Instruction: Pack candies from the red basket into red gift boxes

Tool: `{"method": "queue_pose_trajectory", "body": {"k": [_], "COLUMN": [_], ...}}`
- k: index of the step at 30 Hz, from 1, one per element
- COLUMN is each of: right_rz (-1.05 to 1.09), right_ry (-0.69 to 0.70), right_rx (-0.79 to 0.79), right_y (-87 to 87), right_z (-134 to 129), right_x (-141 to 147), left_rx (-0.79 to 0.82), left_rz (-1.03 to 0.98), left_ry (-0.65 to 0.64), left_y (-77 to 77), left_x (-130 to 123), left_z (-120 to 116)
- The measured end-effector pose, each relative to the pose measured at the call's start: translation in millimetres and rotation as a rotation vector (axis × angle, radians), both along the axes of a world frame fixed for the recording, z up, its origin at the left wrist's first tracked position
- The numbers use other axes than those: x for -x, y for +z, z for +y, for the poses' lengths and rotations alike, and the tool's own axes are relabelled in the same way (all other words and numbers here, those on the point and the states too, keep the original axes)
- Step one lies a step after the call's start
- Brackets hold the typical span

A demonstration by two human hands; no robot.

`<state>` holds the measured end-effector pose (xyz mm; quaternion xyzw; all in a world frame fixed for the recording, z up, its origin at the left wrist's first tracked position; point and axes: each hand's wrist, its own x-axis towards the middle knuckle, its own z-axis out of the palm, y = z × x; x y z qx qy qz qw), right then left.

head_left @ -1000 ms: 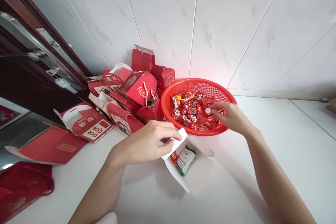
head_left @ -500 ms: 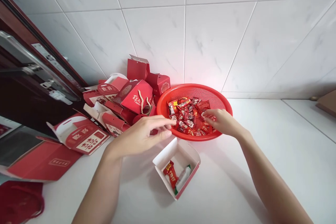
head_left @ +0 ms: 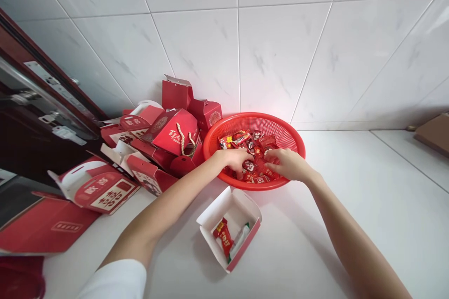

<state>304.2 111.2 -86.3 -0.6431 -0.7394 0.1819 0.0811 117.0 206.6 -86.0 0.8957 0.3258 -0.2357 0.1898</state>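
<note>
Both my hands reach into a red perforated basket (head_left: pixel 298 142) of wrapped candies (head_left: pixel 257 140). My left hand (head_left: pixel 236 158) is over the left part of the candies, fingers curled down among them; what its fingertips touch is hidden. On the right side of the basket, my right hand (head_left: pixel 287 163) has its thumb and fingers bent at the candies, and its fingertips are too small to read. In front of the basket, an open white-lined box (head_left: pixel 242 205) holds a red-wrapped candy (head_left: pixel 223 237) and a white and green one (head_left: pixel 240 241).
Several red gift boxes (head_left: pixel 175 131) are piled left of the basket against the tiled wall (head_left: pixel 273 56). More open boxes (head_left: pixel 45 226) lie at the far left beside a dark red door frame (head_left: pixel 52 70). A brown carton (head_left: pixel 435 133) sits at the right edge.
My left hand has moved forward and right, from the basket's near left rim onto the candies. My right hand remains at the candies. The whole view has shifted slightly.
</note>
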Motion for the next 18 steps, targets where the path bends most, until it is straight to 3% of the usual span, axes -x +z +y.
{"method": "queue_pose_trajectory", "body": {"k": [11,18], "right_rz": [-0.027,-0.004], "right_ry": [0.019,0.017], "right_rx": [-0.024,-0.031], "right_y": [-0.7,-3.5], "right_z": [-0.9,-1.6], "right_x": [-1.6,-2.8], "left_rx": [-0.062,-0.174], "left_rz": [-0.031,-0.285], "left_ry": [0.003,-0.025], "left_y": [2.7,6.4], "left_x": [-2.5,-3.1], "left_z": [-9.9,-15.0]}}
